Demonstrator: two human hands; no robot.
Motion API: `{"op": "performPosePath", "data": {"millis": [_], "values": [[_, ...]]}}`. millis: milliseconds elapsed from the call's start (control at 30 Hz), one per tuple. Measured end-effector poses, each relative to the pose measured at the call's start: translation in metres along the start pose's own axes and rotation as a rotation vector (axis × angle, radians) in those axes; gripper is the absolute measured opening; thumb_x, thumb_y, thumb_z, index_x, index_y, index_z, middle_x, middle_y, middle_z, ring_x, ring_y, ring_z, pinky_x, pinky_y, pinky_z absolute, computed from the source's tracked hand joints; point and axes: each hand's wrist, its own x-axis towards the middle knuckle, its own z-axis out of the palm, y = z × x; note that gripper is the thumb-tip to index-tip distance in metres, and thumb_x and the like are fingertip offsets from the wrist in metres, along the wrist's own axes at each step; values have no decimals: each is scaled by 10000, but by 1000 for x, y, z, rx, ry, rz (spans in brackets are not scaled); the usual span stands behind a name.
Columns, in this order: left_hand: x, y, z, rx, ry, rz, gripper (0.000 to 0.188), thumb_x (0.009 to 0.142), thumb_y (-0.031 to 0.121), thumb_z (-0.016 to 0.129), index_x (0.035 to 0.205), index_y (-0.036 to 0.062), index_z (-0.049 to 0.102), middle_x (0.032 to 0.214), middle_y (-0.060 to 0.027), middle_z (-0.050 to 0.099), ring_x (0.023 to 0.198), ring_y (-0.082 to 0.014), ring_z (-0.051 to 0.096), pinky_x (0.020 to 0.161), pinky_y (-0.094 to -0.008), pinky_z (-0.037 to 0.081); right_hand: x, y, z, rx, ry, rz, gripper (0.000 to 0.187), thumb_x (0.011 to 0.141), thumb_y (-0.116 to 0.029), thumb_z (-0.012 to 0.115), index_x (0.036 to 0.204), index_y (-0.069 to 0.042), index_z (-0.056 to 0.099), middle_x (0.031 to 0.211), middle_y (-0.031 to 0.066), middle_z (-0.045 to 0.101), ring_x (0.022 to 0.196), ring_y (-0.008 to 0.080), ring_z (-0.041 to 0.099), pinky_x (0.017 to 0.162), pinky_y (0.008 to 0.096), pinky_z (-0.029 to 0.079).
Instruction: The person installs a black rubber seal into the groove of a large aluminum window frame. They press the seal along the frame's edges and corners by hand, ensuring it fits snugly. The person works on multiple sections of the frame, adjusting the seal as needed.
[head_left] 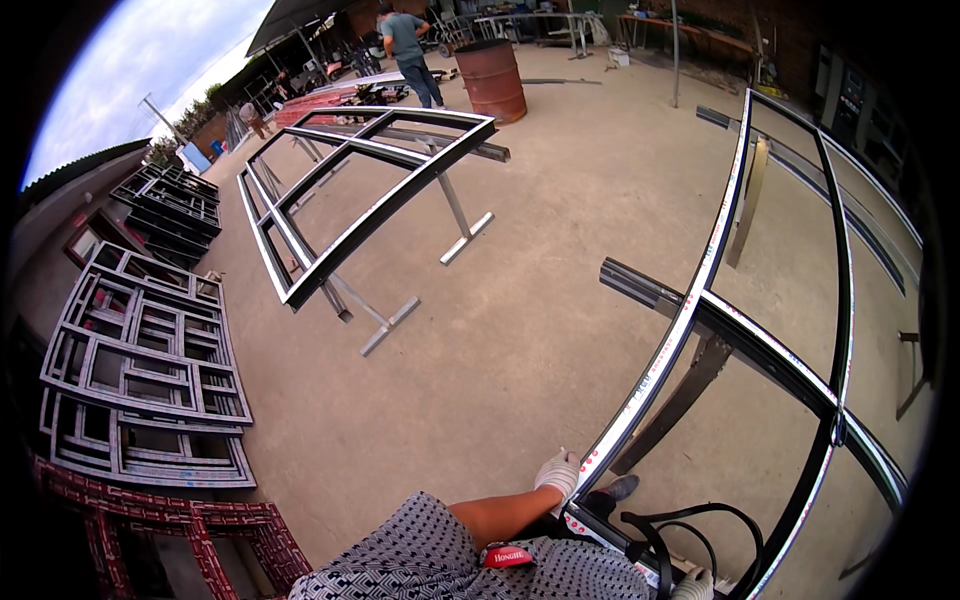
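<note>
A large metal window frame point(650, 385), black with white film along its faces, stretches away on the right. At its near left corner is my left hand point(559, 473), in a pale glove, with the fingers closed round the outer edge of the bar. Low in the picture, beside the near bar, my right hand point(692, 584) shows only in part, also gloved. Its fingers look curled, but what they hold is cut off by the lower edge. Black cable loops point(735, 515) rise next to that hand.
Metal supports point(700, 385) carry the near frame. A second frame point(365, 215) rests on T-footed stands point(466, 238). Stacked frames point(150, 350) and red-wrapped frames point(200, 535) line the left. Behind are a rusty drum point(491, 82) and a standing person point(407, 48).
</note>
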Motion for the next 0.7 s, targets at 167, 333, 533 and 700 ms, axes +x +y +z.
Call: {"op": "performPosePath", "data": {"millis": [167,333,533,700], "values": [[-4,1,0,-18,47,10,534,1020,430,344,1246,85,683,1227,-288,679,1176,-467,634,1033,-532,490,0,-27,-19,114,-14,-30,336,938,-361,619,901,-63,771,943,193,756,873,419,705,831,519,555],[-1,-3,-10,14,23,17,534,1014,430,353,1261,91,683,1242,-288,673,1183,-469,631,1030,-540,488,21,-47,18,377,125,-103,116,927,-96,656,973,-12,721,930,203,726,887,380,701,805,473,558],[7,-5,-2,-175,47,72,539,1030,422,422,1242,13,702,1125,-280,726,1082,-439,683,950,-478,506,55,-166,-73,848,122,-361,195,903,40,590,1035,-17,723,955,185,725,896,328,709,828,406,563],[16,-14,9,-351,-21,98,468,1061,318,428,1195,-25,718,950,-149,738,822,-257,663,812,-392,523,60,-214,-156,866,93,-624,259,863,88,569,1015,-45,733,957,160,735,887,335,716,830,410,575]]}}
